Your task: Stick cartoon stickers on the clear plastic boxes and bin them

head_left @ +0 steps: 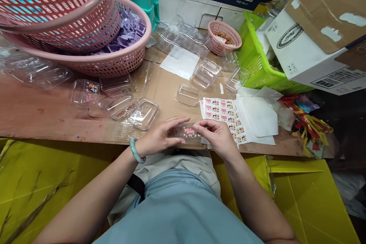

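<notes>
A small clear plastic box (187,132) with a pink sticker on its top sits at the table's near edge between my hands. My left hand (160,137), with a green bangle on the wrist, grips the box from the left. My right hand (219,135) pinches at the box's right end, fingers pressed together on the sticker. Just right of it lies a sheet of pink and orange stickers (225,116).
Several clear boxes (144,113) lie on the wooden table (34,110), some with stickers. Stacked pink baskets (108,57) with purple pieces stand far left. A small pink basket (224,36), a green crate (257,65), cardboard boxes (311,45) and white backing papers (257,116) lie to the right.
</notes>
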`<state>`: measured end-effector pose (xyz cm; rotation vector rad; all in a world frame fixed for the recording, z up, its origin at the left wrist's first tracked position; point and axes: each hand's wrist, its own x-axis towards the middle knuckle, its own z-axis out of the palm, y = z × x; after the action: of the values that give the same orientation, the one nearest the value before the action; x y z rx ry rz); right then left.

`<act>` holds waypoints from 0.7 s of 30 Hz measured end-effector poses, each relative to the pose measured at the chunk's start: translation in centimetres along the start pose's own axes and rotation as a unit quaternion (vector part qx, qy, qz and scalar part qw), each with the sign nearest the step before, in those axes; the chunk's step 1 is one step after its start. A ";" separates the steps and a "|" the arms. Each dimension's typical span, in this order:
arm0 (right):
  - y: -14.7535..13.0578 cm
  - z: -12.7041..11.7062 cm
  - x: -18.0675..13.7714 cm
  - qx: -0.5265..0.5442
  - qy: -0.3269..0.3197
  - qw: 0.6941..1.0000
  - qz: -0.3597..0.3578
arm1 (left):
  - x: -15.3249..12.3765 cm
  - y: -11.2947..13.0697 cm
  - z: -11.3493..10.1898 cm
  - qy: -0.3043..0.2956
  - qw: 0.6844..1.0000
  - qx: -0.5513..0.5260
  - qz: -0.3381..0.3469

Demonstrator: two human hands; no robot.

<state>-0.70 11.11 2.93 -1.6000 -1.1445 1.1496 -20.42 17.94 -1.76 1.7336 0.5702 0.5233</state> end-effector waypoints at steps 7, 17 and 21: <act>0.2 0.1 0.1 -0.014 0.000 1.000 0.008 | 0.0 -0.2 0.0 -0.004 1.000 0.002 0.000; -0.2 0.2 0.1 -0.022 -0.002 1.000 0.014 | 0.2 -0.4 -0.2 -0.013 0.999 0.018 0.023; 0.1 0.2 0.2 -0.027 -0.005 1.000 0.010 | 0.2 -0.3 -0.2 -0.009 0.999 0.025 0.026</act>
<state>-0.82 11.36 2.79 -1.6522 -1.1775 1.1495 -20.41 18.25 -2.00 1.8024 0.5309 0.5345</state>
